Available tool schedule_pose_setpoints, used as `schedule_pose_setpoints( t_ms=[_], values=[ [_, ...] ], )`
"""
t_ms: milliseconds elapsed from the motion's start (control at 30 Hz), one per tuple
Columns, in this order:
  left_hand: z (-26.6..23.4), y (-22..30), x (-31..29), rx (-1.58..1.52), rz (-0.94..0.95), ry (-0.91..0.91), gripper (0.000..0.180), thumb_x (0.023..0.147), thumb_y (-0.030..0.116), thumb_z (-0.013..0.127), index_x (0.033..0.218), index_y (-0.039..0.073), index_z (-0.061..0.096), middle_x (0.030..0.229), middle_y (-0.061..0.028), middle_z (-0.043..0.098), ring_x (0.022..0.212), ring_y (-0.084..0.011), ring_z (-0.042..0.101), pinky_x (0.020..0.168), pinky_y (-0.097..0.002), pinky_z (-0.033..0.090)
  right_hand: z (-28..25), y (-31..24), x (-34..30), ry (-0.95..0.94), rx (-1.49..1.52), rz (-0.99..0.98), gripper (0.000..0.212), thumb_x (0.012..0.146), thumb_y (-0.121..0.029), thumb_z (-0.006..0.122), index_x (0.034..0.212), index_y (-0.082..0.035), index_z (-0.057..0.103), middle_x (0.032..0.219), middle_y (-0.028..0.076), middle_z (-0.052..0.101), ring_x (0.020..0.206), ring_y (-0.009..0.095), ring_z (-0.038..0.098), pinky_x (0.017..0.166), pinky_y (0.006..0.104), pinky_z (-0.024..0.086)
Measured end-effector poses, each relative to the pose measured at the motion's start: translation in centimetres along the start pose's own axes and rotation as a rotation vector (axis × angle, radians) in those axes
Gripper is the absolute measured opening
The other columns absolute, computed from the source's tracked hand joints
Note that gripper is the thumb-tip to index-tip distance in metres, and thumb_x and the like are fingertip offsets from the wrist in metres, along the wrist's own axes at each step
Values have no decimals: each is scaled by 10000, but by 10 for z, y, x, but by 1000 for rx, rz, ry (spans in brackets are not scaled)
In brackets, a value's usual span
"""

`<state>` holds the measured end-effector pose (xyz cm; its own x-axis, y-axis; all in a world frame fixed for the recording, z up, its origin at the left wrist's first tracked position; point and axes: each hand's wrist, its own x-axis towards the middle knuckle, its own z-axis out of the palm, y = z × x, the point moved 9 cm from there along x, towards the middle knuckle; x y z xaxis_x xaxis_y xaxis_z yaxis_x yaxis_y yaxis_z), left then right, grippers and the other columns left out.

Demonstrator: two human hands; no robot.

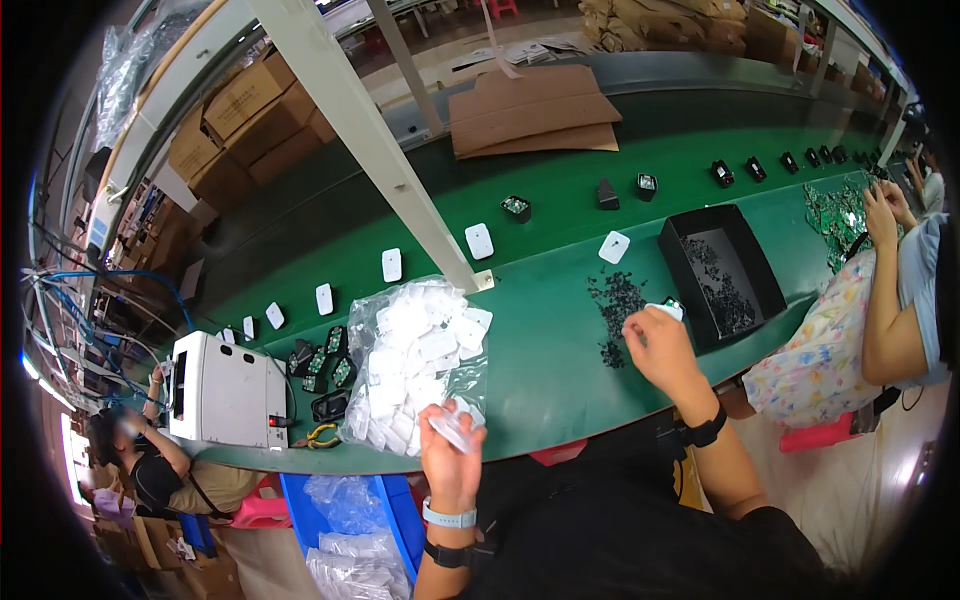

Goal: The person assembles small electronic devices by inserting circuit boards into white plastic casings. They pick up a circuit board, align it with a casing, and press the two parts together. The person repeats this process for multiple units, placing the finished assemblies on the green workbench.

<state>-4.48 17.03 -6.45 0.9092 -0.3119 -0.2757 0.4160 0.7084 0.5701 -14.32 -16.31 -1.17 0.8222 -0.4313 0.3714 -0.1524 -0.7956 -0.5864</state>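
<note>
Clutching a white cover [450,432] in the left hand [452,464], grip closed, right at the near end of the clear bag [473,373]. Slanting, too: long axis running from upper left to lower right. Across to the right hand [660,347], pinching a white piece [672,309] with green showing, between the loose black bits [617,297] on the counter [540,375] and the black box [750,252]. Pointing boxward with its outer end; can't tell its long axis, with fingers hiding so much.

Now check the containers! Look in the bag: heaped with white covers [410,340], facing every which way. Look in the box: strewn with more black bits [733,306]. Down to the blue bin [403,515], stuffed with clear plastic [355,565]. Back up top, see a lone cover [614,247] lying flat beyond the loose bits, turned askew.
</note>
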Motion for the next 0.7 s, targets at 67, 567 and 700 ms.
schedule_pose_setpoints(
  t_ms=[67, 567, 700],
  values=[
    [-2, -16, 2, -129, -116, -130, 118, 1024, 61, 481, 1082, 146, 539, 1115, -60, 516, 793, -181, 503, 659, -310, 411, -3, -3, 30, 32, -74, -50, 57, 824, -44, 698, 866, -28, 663, 838, 130, 636, 806, 343, 651, 712, 445, 535],
    [34, -36, 36, 144, -412, -230, 614, 925, 125, 532, 1476, -118, 409, 1180, -72, 563, 913, -218, 507, 717, -328, 409, 83, 26, 105, -249, -345, -63, 73, 816, -64, 694, 820, 0, 730, 872, 155, 669, 908, 335, 656, 808, 450, 555],
    [35, -33, 42, 186, -392, -178, 603, 924, 96, 511, 1475, -126, 407, 1116, -94, 591, 913, -225, 526, 732, -344, 422, 86, 25, 109, -265, -352, -75, 68, 811, -49, 688, 828, 6, 724, 856, 161, 673, 901, 339, 655, 809, 448, 552]
  ],
)
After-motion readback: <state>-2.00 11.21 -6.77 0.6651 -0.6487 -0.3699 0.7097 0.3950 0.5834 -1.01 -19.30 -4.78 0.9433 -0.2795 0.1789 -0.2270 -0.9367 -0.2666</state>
